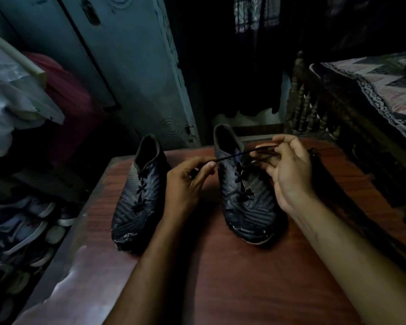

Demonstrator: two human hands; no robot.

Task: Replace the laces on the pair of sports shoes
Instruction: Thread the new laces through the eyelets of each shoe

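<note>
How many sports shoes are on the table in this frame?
2. The left shoe stands untouched by the table's left edge; the right shoe sits between the left hand and right hand, which pinch its lace.

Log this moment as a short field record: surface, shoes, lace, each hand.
surface: reddish wooden table
left shoe: dark, laced, untouched
right shoe: dark, laced along its lower part, being worked on
lace: black, stretched between both hands above the right shoe
left hand: pinches one end of the lace
right hand: grips the other end
</note>
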